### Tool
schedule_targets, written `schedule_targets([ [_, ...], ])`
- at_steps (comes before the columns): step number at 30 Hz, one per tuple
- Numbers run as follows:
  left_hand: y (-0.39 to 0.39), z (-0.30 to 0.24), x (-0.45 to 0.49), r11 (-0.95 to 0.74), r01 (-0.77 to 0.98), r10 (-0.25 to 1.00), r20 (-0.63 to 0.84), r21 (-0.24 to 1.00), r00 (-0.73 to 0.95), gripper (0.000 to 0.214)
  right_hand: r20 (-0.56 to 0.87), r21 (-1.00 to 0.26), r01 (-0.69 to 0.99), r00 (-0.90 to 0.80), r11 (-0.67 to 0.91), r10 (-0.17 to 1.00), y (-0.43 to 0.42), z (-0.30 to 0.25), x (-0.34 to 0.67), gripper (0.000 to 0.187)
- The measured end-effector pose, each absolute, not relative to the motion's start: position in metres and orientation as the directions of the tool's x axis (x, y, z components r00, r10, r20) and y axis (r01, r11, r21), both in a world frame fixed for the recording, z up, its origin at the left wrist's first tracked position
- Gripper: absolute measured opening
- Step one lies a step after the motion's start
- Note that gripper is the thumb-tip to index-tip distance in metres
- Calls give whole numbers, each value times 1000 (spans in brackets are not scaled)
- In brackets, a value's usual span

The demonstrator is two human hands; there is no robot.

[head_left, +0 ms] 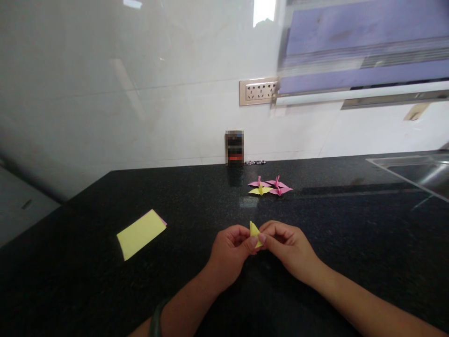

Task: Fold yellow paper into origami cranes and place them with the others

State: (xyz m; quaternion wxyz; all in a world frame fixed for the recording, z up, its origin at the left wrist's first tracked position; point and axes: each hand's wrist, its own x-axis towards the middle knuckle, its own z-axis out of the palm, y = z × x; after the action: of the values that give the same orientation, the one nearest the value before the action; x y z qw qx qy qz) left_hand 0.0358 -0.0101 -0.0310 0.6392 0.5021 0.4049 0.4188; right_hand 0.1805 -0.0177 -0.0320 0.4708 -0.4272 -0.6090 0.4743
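My left hand (229, 252) and my right hand (289, 245) meet over the black counter (175, 196), both pinched on a small folded yellow paper (254, 230) whose pointed tip sticks up between my thumbs. Beyond them, further back on the counter, lie several finished paper cranes (270, 187), pink ones and a yellow one, close together. A small stack of flat paper sheets (141, 233), yellow on top with pink edges showing beneath, lies to the left of my hands.
A small dark box (234, 148) stands against the white wall at the back, with a short beaded string (255, 162) beside it. A wall socket plate (258, 91) is above. A steel sink (417, 171) is at the far right.
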Motion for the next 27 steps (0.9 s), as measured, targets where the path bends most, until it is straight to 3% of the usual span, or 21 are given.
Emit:
schedule_targets([
  [5, -9, -28, 33, 117, -119, 949, -76, 986, 306, 12, 37, -998, -56, -184, 27, 982, -17, -35, 178, 13],
  [8, -9, -26, 33, 110, -119, 957, -73, 987, 281, 13, 5, -1000, -22, -265, 0, 964, -17, -36, 177, 17],
  [20, -9, -33, 32, 10, -37, 968, -1, 999, 250, 18, 92, -964, 218, -275, 156, 957, -22, -32, 177, 22],
  [27, -9, -30, 28, 105, -174, 966, -59, 979, 251, 16, 97, -940, 271, -369, 206, 924, -26, -33, 175, 20],
])
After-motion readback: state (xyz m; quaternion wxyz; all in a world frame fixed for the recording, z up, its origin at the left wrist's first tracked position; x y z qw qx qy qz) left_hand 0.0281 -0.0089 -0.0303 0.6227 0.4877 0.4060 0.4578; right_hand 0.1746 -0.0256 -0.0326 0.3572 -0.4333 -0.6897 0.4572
